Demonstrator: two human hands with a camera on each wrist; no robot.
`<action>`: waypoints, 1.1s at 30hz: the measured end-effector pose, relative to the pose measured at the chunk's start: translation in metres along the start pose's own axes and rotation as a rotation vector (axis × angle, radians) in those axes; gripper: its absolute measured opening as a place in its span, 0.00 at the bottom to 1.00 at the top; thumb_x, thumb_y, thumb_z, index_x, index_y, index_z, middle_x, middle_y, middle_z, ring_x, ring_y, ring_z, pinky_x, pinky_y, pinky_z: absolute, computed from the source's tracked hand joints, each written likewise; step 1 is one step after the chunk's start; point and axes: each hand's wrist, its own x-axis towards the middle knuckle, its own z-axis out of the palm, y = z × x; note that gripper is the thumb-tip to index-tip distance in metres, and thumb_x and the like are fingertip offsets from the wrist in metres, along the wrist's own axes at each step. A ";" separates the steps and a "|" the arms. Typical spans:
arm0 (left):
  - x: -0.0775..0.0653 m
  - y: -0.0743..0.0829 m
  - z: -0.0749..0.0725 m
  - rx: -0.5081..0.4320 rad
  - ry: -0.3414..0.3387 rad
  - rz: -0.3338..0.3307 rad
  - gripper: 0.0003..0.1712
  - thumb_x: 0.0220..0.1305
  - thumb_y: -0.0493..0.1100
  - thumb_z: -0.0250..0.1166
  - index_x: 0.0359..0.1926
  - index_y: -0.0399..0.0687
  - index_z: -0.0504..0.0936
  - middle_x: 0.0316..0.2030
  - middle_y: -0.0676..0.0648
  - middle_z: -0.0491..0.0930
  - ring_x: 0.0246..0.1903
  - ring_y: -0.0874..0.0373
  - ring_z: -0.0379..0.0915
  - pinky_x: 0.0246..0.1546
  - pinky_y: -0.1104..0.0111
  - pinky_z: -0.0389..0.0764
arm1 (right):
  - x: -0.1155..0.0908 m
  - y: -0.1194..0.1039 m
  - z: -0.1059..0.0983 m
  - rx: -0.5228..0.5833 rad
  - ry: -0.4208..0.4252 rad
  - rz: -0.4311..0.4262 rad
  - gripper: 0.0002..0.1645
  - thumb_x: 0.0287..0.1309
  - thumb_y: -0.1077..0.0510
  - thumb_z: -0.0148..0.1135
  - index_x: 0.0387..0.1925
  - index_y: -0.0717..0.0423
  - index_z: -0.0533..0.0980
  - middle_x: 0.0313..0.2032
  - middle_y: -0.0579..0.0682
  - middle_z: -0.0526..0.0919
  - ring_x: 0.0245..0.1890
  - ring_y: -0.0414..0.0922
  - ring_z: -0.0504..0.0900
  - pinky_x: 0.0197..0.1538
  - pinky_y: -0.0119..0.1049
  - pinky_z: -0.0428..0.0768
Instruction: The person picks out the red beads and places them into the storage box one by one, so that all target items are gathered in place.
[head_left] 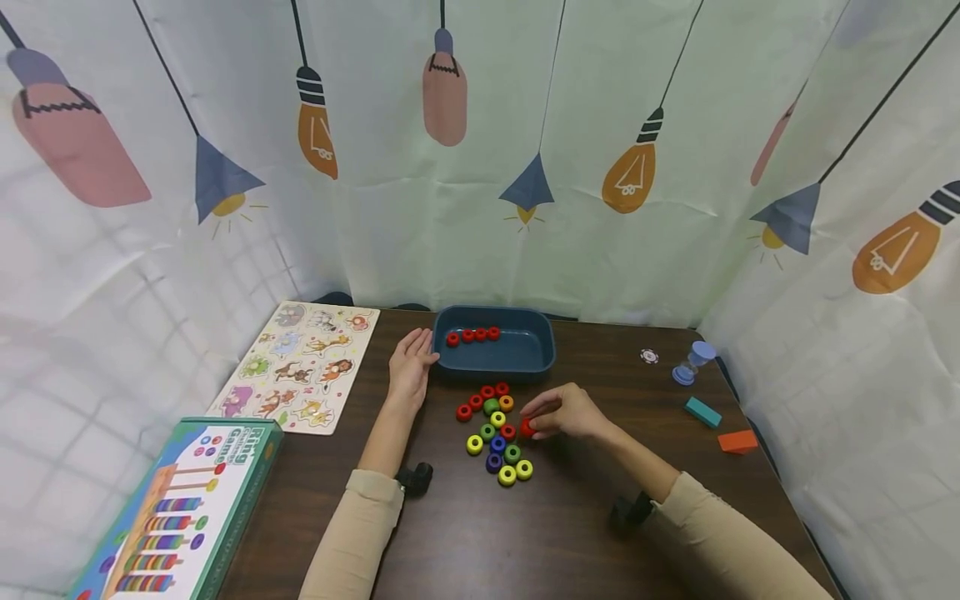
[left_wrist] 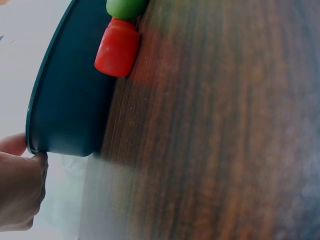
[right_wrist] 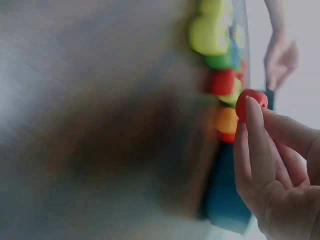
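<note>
While the right hand (head_left: 564, 411) pinches a red bead (head_left: 527, 428) between thumb and fingers, below and right of the head view's centre, the left hand (head_left: 410, 371) grips the tray's (head_left: 517, 348) left rim. Loose beads (head_left: 491, 407) cluster beside the pinched one; four red ones (head_left: 481, 334) sit inside the tray. A puzzle (head_left: 303, 358) lies centre-left, a box (head_left: 180, 508) lower left.

No wording can be read for certain. Green lettering (head_left: 240, 446) stands on the toy box (head_left: 180, 508) at the lower left of the head view, too small and slanted to make out.
</note>
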 end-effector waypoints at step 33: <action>-0.004 0.005 0.002 -0.025 -0.006 0.000 0.44 0.53 0.11 0.49 0.71 0.34 0.55 0.72 0.33 0.55 0.72 0.48 0.53 0.70 0.54 0.57 | 0.165 -0.046 -0.038 0.018 0.395 0.103 0.17 0.53 0.76 0.65 0.47 0.72 0.80 0.44 0.66 0.84 0.45 0.59 0.85 0.47 0.49 0.84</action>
